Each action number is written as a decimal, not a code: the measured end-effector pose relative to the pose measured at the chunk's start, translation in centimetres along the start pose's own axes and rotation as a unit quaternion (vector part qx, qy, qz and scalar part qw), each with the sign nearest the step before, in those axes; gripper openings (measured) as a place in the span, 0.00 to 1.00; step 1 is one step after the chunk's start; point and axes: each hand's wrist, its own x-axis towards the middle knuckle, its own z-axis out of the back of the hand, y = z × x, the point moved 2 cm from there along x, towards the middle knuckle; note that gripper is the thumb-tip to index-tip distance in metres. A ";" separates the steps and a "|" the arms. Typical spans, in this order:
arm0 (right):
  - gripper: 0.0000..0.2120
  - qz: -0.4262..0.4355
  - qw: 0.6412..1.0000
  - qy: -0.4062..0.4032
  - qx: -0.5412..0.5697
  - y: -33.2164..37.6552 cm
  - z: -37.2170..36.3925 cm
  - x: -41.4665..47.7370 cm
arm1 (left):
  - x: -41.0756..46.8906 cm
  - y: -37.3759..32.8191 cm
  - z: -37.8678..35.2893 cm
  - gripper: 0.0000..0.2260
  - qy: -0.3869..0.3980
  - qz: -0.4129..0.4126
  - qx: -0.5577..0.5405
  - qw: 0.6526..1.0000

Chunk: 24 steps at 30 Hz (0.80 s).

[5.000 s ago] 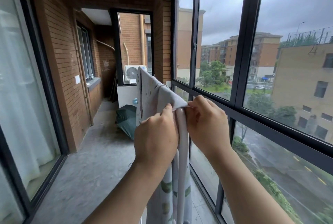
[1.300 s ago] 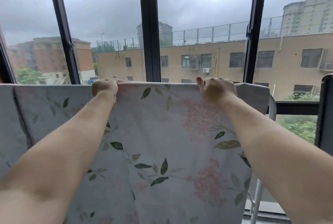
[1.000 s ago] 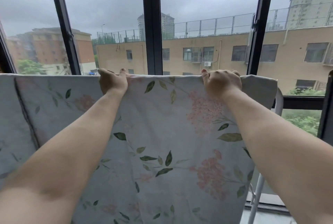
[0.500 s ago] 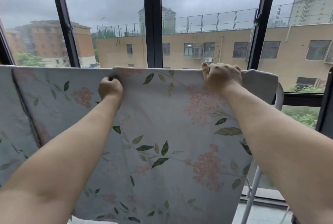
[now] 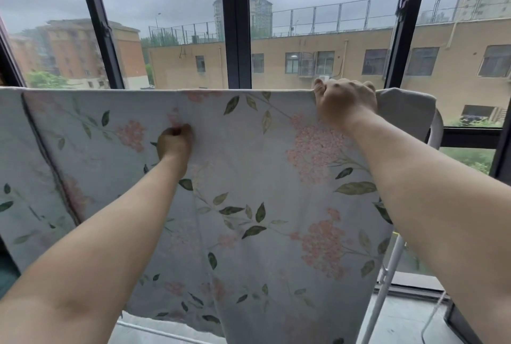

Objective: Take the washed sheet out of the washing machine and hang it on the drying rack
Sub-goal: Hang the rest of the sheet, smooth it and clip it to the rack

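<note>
Sheet [image 5: 249, 177] over rack [image 5: 436, 129]; your right grip [image 5: 345, 106] clamps top fold as anchor; left grip [image 5: 174, 143] pinches cloth lower, likely flattening.

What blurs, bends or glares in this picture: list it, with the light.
Head view: flat overcast daylight, no hard shadows or glare; the wide-angle lens tilts the outer window frames; the left hand on the sheet looks slightly soft, the right hand sharp.

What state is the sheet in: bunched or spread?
Spread. The sheet hangs flat over the drying rack, top edge straight; right hand grips that edge, left hand pinches fabric lower.
</note>
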 end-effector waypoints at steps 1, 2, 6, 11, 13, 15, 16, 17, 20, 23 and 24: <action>0.31 0.000 1.000 0.000 -0.003 0.1 0.0 -0.1 | -0.5 0.4 -0.1 0.16 0.013 0.005 0.017 1.000; 0.31 0.002 1.000 0.000 -0.006 0.2 0.0 -0.2 | -1.0 0.7 -0.2 0.17 0.023 0.012 0.032 0.999; 0.32 0.000 1.000 0.013 -0.003 0.2 0.2 -0.2 | -1.5 0.2 0.0 0.16 0.021 0.025 -0.007 0.999; 0.30 -0.001 0.999 0.040 0.017 -0.4 0.6 -0.3 | -0.5 -3.4 1.4 0.13 -0.006 -0.012 -0.041 0.999; 0.29 -0.009 0.997 0.061 0.043 -0.7 0.8 -0.2 | 0.0 -5.5 2.1 0.14 -0.009 -0.042 -0.049 0.998; 0.27 -0.010 0.995 0.082 0.057 -0.7 1.1 -0.1 | 0.6 -7.1 2.5 0.15 -0.006 -0.040 -0.059 0.997; 0.27 -0.009 0.994 0.088 0.060 -0.6 1.3 -0.1 | 0.7 -7.8 2.5 0.17 0.000 -0.026 -0.070 0.997; 0.26 -0.009 0.994 0.091 0.059 -0.4 1.4 -0.1 | 0.9 -8.2 2.5 0.19 0.011 -0.006 -0.089 0.996; 0.26 -0.008 0.995 0.084 0.049 0.3 1.6 -0.6 | 0.7 -9.1 2.1 0.25 0.044 0.049 -0.106 0.992; 0.26 0.000 0.996 0.070 0.058 0.5 1.7 -1.0 | 4.2 -8.0 1.0 0.30 0.034 0.052 -0.104 0.993; 0.26 0.001 0.996 0.070 0.063 0.3 1.8 -1.0 | 4.9 -7.7 0.8 0.30 0.025 0.058 -0.095 0.993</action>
